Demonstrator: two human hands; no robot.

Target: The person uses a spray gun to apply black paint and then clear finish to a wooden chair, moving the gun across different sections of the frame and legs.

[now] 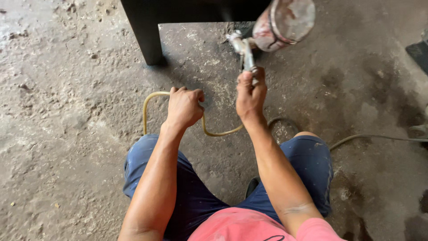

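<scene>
My right hand (251, 95) grips the handle of a metal spray gun (243, 48) with a paint-stained cup (284, 21) on top. The gun's nozzle points at a black piece of furniture (149, 31) just ahead. My left hand (184, 106) is closed around a yellowish air hose (150, 103) that loops over the floor and runs toward the gun. Both arms reach forward over my knees, which are in blue shorts.
The floor (62, 111) is rough, dusty concrete with dark stains on the right. A grey hose (379, 137) trails off to the right edge. A dark object (419, 52) sits at the upper right. The furniture's black leg stands on the floor ahead.
</scene>
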